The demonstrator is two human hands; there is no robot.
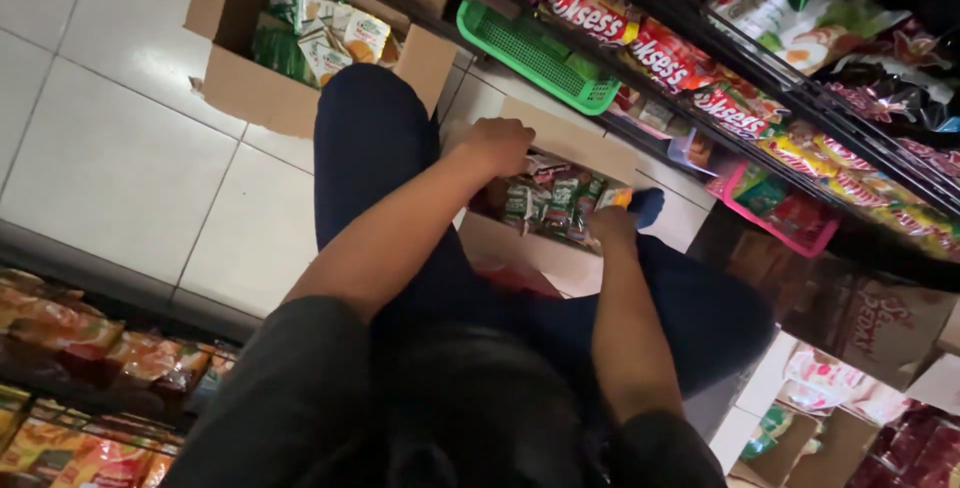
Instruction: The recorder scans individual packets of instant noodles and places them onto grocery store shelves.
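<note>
Both hands — left hand, right hand — reach into a snack carton.

Open cardboard box on tiled floor betw. knees, packed w/ upright green snack packets.

Both hands' fingers are disappearing into the cardboard box; the packets inside are blurring beyond identification.

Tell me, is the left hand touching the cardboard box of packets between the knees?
Touching. The head view shows the left hand resting on the back edge of the open cardboard box.
</note>
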